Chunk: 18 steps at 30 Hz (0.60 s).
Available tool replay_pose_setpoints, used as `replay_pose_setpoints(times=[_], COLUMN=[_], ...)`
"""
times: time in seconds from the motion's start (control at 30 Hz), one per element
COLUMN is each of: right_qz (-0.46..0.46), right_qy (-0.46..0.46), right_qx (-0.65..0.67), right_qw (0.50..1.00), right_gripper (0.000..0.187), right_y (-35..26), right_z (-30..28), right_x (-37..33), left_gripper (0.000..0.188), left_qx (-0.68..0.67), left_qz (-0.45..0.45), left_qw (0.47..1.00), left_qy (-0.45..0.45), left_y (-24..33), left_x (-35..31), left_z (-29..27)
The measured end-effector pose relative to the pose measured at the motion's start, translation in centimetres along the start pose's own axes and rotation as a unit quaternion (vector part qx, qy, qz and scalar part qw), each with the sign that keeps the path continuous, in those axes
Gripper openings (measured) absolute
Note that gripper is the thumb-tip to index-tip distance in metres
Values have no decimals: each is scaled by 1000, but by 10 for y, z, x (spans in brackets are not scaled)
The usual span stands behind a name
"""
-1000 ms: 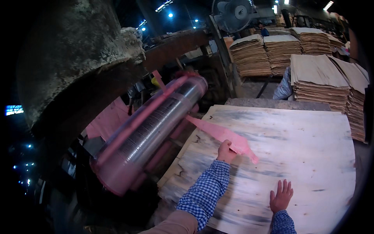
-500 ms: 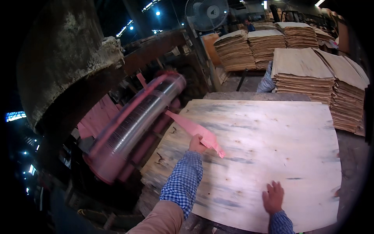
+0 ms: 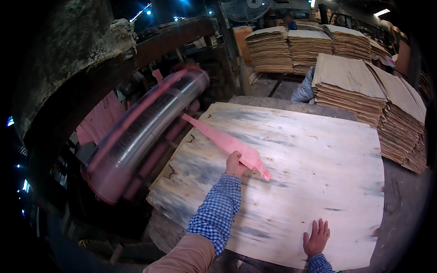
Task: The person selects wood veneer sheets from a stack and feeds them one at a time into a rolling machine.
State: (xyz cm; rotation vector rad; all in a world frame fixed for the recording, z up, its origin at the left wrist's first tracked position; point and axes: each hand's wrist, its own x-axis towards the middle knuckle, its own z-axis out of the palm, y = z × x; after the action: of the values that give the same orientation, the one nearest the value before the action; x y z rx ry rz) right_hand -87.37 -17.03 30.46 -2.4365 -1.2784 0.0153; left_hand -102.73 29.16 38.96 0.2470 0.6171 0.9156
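My left hand is closed on the edge of a long, narrow pink veneer strip. The strip's pointed far end reaches back to the rollers, and its torn near end sticks out past my fingers over the pale sheet. Under both hands lies a broad wood veneer sheet with grey streaks and small knots. My right hand rests open on this sheet near its front edge, fingers stretched out and holding nothing. Left of the sheet is a shiny metal roller smeared pink at its ends, with a pink lower roller beside it.
More pink veneer pieces hang behind the roller. A heavy, crusted machine frame arches at the upper left. Tall veneer stacks stand at the back right, beside a grey sack. A person is far back, near a fan.
My left hand has moved slightly right with the pink strip, drawing more of it away from the rollers. My right hand has flattened on the sheet. The view has shifted.
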Motion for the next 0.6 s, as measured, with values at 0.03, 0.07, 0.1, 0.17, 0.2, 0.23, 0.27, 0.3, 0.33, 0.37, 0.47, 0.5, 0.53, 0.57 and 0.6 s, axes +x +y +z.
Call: replay_pose_setpoints(times=[0.03, 0.07, 0.1, 0.17, 0.2, 0.23, 0.27, 0.3, 0.33, 0.37, 0.47, 0.5, 0.53, 0.57, 0.6], right_qz=[-1, 1, 1, -1, -3, -3, -2, -6, -11, -15, -28, -28, -33, -32, -33], right_qy=[-1, 1, 1, 4, 7, 13, 8, 13, 19, 17, 26, 23, 27, 29, 28], right_qx=[4, 1, 2, 5, 7, 8, 14, 15, 15, 14, 29, 30, 27, 32, 32], right_qw=[1000, 1000, 1000, 1000, 1000, 1000, 1000, 1000, 1000, 1000, 999, 999, 999, 999, 999], right_gripper=[64, 64, 64, 64, 64, 64, 65, 66, 66, 66, 67, 67, 66, 66, 66], right_y=[0, 1, 2, 3, 4, 6, 7, 9, 12, 14, 20, 22, 23, 23, 24], right_z=[0, 0, 1, 2, 3, 3, 4, 5, 5, 6, 8, 8, 8, 9, 8], right_x=[-1, -1, -1, -1, -1, -1, -1, -1, -2, -3, -5, -4, -5, -5, -4], left_gripper=[37, 40, 40, 41, 41, 40, 40, 39, 39, 39, 36, 36, 35, 35, 38], left_qx=[1, 8, 9, 21, 18, 17, 16, 20, 23, 27, 262, 248, 170, 101, 94], left_qz=[6, 17, 11, 16, 10, 12, 14, 12, 11, 9, 114, 116, 79, 47, 44], left_qw=[1000, 999, 999, 999, 999, 1000, 1000, 1000, 1000, 999, 953, 953, 981, 994, 994], left_qy=[15, 30, 34, 46, 29, 19, 9, 8, 7, -29, -96, -126, -47, 4, 41], left_y=[-2, -4, -6, -11, -13, -15, -16, -17, -17, -16, -18, -19, -23, -26, -31], left_x=[-3, -6, -10, -17, -21, -25, -28, -32, -36, -39, -50, -54, -56, -58, -59], left_z=[3, 6, 8, 12, 13, 13, 13, 11, 9, 7, 1, 0, 0, 0, 0])
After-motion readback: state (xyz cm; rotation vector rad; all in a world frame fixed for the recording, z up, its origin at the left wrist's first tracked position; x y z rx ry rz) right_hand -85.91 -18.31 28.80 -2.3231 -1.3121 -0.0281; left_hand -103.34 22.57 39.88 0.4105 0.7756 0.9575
